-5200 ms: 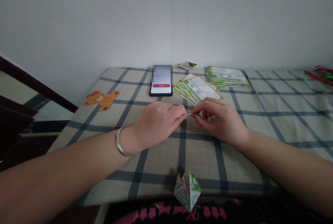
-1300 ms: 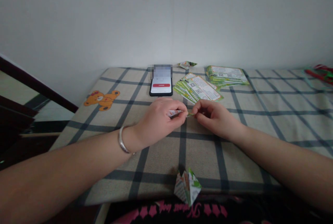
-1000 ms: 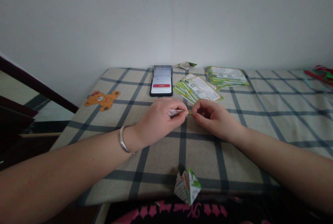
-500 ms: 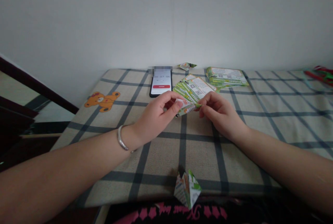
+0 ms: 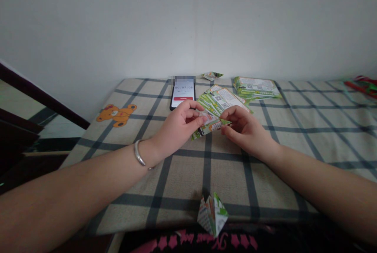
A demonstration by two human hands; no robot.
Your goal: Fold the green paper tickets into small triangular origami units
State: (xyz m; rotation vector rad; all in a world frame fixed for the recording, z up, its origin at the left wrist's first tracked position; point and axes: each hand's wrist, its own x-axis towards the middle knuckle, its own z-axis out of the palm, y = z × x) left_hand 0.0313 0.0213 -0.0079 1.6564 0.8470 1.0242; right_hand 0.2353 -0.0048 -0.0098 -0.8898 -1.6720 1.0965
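Note:
My left hand [image 5: 179,125] and my right hand [image 5: 244,129] hold a small folded green-and-white paper piece [image 5: 209,126] between them, just above the checked cloth [image 5: 182,170]. The left thumb and fingers pinch its left part; a silver bangle [image 5: 139,154] sits on that wrist. The right fingers pinch its right tip. The paper tilts so its printed face shows.
A phone [image 5: 183,91] with a lit timer screen lies behind the hands. Fanned green leaflets [image 5: 224,98] and a stack of leaflets [image 5: 255,86] lie to its right, with a small folded piece [image 5: 212,75] by the wall. A folded paper shape [image 5: 212,213] stands at the near edge. A bear print [image 5: 117,113] marks the cloth's left.
Both hands lifted slightly off the cloth and turned the paper from edge-on to face-up, partly unfolded. The rest has stayed put.

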